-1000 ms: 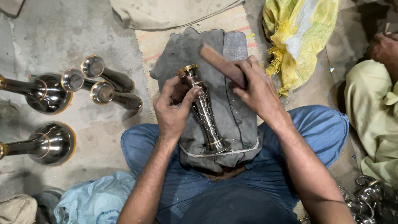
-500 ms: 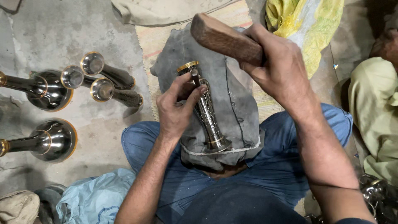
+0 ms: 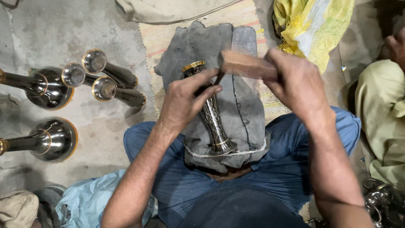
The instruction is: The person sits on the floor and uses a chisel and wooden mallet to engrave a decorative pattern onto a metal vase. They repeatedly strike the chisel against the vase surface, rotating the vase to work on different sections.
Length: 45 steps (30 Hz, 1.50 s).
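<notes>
While the left hand grips the upper neck of a slender engraved metal vase, fingers wrapped round it just under the brass-rimmed mouth, the vase lies tilted on a grey cloth draped over the person's lap, its mouth toward 11 o'clock and its flared foot toward 6 o'clock. The right hand is clenched on a wooden mallet, whose blurred head sits just beside the vase's mouth, at 1 o'clock from it; half a second ago that mallet was raised higher and farther from the vase, so it has come down, while the left hand's hold and the vase's place are unchanged. At 9 o'clock on the concrete floor, three small metal cups lie clustered with open mouths, nothing visible inside, next to two larger round-bellied vessels. A yellow cloth lies at 1 o'clock, and another person's pale green sleeve shows at 3 o'clock.
</notes>
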Each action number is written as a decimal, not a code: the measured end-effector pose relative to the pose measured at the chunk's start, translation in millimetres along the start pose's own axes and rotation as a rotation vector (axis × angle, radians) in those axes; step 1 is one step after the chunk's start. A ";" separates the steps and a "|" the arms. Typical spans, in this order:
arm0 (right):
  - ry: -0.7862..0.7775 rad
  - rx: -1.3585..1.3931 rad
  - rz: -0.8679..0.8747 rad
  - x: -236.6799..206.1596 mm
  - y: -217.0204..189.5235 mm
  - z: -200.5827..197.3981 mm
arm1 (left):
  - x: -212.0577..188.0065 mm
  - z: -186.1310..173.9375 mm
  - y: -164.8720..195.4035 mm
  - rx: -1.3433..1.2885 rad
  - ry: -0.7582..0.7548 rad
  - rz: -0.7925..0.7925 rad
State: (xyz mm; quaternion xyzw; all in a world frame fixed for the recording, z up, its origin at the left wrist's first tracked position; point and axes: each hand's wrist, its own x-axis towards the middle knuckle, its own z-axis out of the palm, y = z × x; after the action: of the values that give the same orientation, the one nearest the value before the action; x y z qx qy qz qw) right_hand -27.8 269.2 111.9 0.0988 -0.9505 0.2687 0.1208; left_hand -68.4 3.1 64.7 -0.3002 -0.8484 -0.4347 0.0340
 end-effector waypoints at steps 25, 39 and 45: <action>-0.111 0.333 -0.158 -135.9 -1.8 58.7 | -121.7 33.3 -10.2 -0.662 0.611 -0.550; -0.015 0.014 -0.284 -143.7 -49.2 80.0 | -127.3 58.8 -1.1 -0.817 0.536 -0.534; -0.167 -0.039 -0.043 -135.0 -42.4 79.5 | -121.7 58.7 6.5 -0.847 0.531 -0.539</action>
State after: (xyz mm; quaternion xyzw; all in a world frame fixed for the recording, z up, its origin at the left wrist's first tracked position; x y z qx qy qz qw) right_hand 97.3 207.9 28.7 0.1387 -0.9600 0.2383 0.0486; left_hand 46.5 -7.9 -5.8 0.0591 -0.6090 -0.7909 0.0109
